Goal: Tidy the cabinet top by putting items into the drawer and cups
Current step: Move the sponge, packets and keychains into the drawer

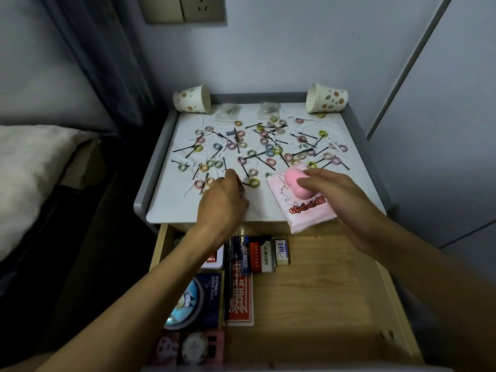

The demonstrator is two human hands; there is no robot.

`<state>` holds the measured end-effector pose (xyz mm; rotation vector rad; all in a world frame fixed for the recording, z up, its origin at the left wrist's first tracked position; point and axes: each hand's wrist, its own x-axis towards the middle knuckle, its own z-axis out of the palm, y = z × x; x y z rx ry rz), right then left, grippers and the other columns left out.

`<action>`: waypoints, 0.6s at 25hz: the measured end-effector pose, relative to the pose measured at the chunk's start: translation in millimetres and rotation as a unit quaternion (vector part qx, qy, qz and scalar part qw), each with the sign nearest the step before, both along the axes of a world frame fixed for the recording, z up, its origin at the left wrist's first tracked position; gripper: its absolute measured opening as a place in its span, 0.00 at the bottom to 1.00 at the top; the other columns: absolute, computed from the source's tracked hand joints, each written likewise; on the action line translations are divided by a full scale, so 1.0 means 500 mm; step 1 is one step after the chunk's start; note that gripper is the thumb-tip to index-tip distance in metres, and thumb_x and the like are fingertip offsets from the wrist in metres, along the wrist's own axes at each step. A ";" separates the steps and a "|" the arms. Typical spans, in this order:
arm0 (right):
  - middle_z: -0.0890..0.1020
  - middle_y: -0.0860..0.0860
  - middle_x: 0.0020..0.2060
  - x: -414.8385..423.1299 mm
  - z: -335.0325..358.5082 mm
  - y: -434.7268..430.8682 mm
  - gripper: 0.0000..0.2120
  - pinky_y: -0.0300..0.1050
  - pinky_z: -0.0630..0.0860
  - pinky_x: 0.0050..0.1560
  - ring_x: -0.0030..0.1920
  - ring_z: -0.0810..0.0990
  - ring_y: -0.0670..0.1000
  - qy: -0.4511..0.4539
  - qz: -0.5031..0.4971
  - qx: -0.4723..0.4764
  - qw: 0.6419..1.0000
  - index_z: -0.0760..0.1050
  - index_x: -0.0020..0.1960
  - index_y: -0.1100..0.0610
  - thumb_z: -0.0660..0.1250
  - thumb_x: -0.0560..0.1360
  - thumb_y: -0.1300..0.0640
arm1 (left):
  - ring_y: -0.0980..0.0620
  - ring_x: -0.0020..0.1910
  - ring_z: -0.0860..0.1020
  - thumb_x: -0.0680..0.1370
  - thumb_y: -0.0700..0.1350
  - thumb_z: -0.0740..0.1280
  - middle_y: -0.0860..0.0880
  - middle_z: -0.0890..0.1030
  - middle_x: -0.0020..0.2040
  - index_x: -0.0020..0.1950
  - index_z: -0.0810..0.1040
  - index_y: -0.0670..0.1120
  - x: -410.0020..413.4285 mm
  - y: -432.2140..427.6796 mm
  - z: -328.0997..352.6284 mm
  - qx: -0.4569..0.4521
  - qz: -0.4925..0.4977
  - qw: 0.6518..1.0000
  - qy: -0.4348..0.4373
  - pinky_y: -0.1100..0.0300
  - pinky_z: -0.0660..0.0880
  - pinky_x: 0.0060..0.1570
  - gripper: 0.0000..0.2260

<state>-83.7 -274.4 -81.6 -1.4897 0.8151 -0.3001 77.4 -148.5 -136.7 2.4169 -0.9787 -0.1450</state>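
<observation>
The white cabinet top [171, 208] is strewn with several small coloured hair rings [269, 147] and black hairpins [185, 149]. My left hand [222, 200] is at its front edge with fingers curled round a small item that I cannot make out. My right hand [338, 194] holds a pink egg-shaped sponge [294, 181] over a pink tissue pack [303, 208] lying at the front right. Two spotted paper cups lie on their sides at the back: one left [192, 99], one right [326, 99]. Below, the wooden drawer [322, 291] stands open.
The drawer's left side holds an eraser [281, 251], pens, a red card box [240, 299], a blue box [198, 302] and a watch [194, 347]. Two small clear bags [228, 111] lie at the back. A bed sits to the left, a wall socket above.
</observation>
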 end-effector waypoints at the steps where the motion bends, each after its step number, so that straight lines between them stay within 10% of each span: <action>1: 0.82 0.41 0.47 -0.005 0.002 0.004 0.05 0.39 0.75 0.49 0.47 0.82 0.42 0.003 0.011 -0.008 1.000 0.79 0.46 0.43 0.67 0.76 0.53 | 0.40 0.47 0.79 0.76 0.42 0.69 0.41 0.80 0.49 0.57 0.72 0.42 -0.002 0.005 -0.001 -0.006 0.003 1.000 0.015 0.47 0.78 0.44 0.12; 9: 0.85 0.56 0.43 -0.109 -0.095 0.038 0.09 0.46 0.78 0.44 0.42 0.85 0.56 0.180 0.109 -0.001 0.978 0.80 0.54 0.56 0.65 0.78 0.54 | 0.50 0.34 0.81 0.76 0.35 0.71 0.45 0.79 0.39 0.59 0.75 0.46 -0.057 0.093 0.083 -0.165 -0.049 0.923 0.345 0.55 0.81 0.36 0.14; 15: 0.83 0.54 0.48 -0.148 -0.193 0.009 0.07 0.42 0.74 0.39 0.43 0.82 0.52 0.206 -0.003 -0.073 0.976 0.75 0.57 0.55 0.61 0.80 0.56 | 0.51 0.33 0.78 0.77 0.34 0.68 0.44 0.78 0.40 0.50 0.80 0.41 -0.132 0.136 0.032 -0.111 -0.057 0.875 0.467 0.60 0.77 0.34 0.04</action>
